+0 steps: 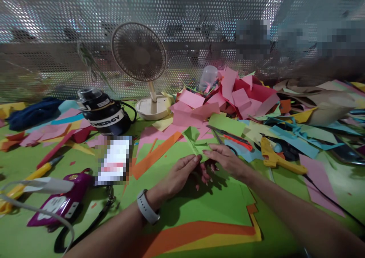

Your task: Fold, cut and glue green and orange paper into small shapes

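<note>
A small folded piece of light green paper (192, 137) is pinched between both hands above a stack of sheets. My left hand (181, 172), with a pale watch band on its wrist, grips the paper's lower left with thumb and fingers. From the other side my right hand (228, 162) pinches it by the lower right edge. The fingertips partly hide the paper's lower end. Beneath them lies a large green sheet (205, 208), with orange and yellow sheets showing at its front edge. Just beyond the right hand are scissors (218, 137) and a red-and-black cutter knife (239, 139).
A yellow glue gun (273, 157) with a cord lies right. Pink paper (194, 98) is heaped behind. On the left are a phone (115, 159), a purple power strip (67, 197) with cables, and a black jug (107, 115). A fan (139, 53) stands before a perforated screen (194, 7).
</note>
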### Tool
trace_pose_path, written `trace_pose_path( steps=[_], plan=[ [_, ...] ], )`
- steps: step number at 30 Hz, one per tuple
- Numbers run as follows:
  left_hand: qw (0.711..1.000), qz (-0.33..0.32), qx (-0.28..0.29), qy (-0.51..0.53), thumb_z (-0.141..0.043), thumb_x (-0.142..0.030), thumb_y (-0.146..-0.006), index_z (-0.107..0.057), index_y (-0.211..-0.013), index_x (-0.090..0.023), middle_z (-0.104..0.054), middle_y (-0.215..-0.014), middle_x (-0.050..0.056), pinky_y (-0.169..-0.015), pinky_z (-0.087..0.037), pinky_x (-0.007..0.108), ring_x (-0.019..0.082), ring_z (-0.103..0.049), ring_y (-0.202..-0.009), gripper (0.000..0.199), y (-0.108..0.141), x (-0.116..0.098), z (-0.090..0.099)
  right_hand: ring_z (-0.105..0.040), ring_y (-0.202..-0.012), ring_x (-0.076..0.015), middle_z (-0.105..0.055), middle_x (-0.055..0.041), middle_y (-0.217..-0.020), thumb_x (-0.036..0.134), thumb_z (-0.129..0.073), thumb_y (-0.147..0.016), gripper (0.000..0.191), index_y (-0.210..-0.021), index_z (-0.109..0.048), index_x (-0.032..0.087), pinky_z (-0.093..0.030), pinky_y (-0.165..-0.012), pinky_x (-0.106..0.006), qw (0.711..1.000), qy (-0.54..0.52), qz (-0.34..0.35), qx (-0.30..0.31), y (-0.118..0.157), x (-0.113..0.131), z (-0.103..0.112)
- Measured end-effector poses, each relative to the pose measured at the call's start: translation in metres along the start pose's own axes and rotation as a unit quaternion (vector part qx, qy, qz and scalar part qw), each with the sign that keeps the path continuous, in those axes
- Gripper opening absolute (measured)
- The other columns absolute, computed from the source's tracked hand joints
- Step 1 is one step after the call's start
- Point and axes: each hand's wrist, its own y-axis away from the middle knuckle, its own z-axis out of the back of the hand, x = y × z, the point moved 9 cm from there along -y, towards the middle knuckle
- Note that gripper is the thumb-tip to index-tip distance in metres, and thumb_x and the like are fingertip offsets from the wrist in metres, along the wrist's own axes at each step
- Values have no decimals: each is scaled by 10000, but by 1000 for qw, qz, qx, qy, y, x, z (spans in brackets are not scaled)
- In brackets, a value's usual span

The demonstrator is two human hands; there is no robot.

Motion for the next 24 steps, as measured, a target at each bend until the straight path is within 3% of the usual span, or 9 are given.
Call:
trace_pose_path(
  steps=[8, 13, 24],
  plan=[
    [1000, -16, -21, -6, -580, -509, -892, -678, -859, -168, -697, -748, 50, -502, -485, 217, 143, -628, -615, 356, 1, -2, 5, -474, -424, -77, -522, 69, -517, 477, -606, -837, 321, -712, -503, 200, -371, -417, -201, 999, 19, 31, -17, -2, 0, 0],
    [1000, -11, -3, -3, -620, -528, -857, -633, -822, -169, -699, -738, 56, -485, -497, 228, 150, -633, -606, 361, -1, 2, 2, -450, -417, -65, -472, 81, -513, 476, -640, -819, 355, -662, -478, 202, -352, -407, -194, 999, 21, 35, -35, -1, 3, 3],
    [1000, -11, -21, -3, -613, -532, -854, -644, -846, -182, -696, -764, 47, -482, -474, 233, 157, -637, -631, 351, -2, 4, 3, -444, -406, -65, -487, 82, -505, 536, -681, -789, 413, -659, -472, 204, -332, -396, -194, 999, -5, 32, -40, -5, -2, 5]
  ],
)
